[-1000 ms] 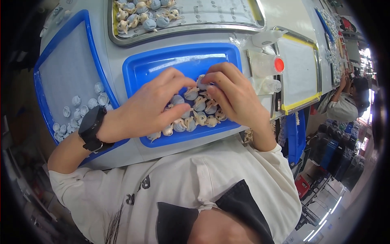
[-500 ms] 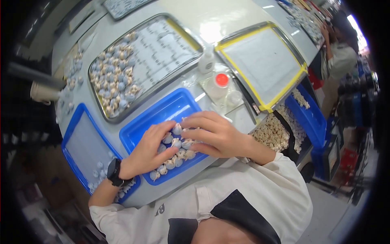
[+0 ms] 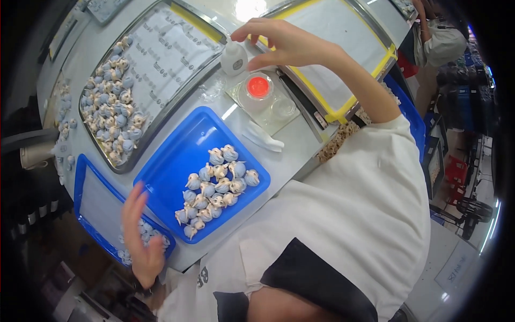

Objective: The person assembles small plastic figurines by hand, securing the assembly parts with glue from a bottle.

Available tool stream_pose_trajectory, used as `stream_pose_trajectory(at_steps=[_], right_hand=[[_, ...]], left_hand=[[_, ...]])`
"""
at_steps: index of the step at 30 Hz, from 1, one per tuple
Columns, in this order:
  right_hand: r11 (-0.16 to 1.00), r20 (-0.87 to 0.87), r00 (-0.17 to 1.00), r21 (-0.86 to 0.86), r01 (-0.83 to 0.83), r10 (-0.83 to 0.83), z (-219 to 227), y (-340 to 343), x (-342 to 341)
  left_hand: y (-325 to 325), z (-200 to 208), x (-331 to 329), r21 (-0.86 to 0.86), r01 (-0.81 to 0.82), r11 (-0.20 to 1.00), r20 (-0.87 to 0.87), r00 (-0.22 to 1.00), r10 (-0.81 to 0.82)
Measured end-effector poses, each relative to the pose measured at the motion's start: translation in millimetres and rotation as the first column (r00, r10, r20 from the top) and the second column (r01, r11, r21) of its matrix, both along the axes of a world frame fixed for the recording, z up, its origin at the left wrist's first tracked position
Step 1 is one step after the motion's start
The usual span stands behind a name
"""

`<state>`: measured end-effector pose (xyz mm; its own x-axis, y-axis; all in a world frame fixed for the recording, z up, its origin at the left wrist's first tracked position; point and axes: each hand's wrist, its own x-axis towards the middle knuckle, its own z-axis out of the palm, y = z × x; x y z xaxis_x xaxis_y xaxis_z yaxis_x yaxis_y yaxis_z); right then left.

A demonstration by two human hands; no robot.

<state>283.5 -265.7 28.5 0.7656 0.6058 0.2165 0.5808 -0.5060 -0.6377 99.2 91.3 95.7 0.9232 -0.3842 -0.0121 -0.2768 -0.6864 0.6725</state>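
My right hand (image 3: 287, 43) is stretched out to a small white bottle (image 3: 234, 60) with a narrow top. Its fingers curve apart beside the bottle's top, with the thumb near the bottle's side; whether they touch it I cannot tell. Low on the left, my left hand (image 3: 140, 239) hovers by the edge of a shallow blue-rimmed tray (image 3: 102, 214), fingers spread and slightly blurred, holding nothing. Between the hands lies a blue tray (image 3: 166, 185) with several small blue-and-cream figure-like pieces (image 3: 221, 186) grouped in its right and near part.
Behind the blue tray, a metal tray (image 3: 177, 51) holds many similar pieces (image 3: 110, 102) on printed paper. A red-lidded jar (image 3: 257, 87) stands near the bottle. A yellow-edged framed tray (image 3: 327, 80) lies at the right. Another person (image 3: 437, 45) works at the far right.
Both hands have left the pieces in the blue tray. My right hand has moved up to the white bottle, my left hand down and left. The whole view has shifted.
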Motion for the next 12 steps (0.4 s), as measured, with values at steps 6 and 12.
stream_pose_trajectory(at_steps=[6,12], right_hand=[[0.985,-0.059,0.995,-0.143,-0.093,0.085,-2.9,18.4,20.8],[0.984,-0.028,0.997,0.164,-0.066,0.072,-8.8,0.2,19.4]], left_hand=[[45.3,-4.0,-112.7,-0.543,-0.67,0.507,0.085,0.557,0.826],[109.8,-117.0,-307.5,-0.516,-0.853,-0.079,0.162,-0.188,0.969]])
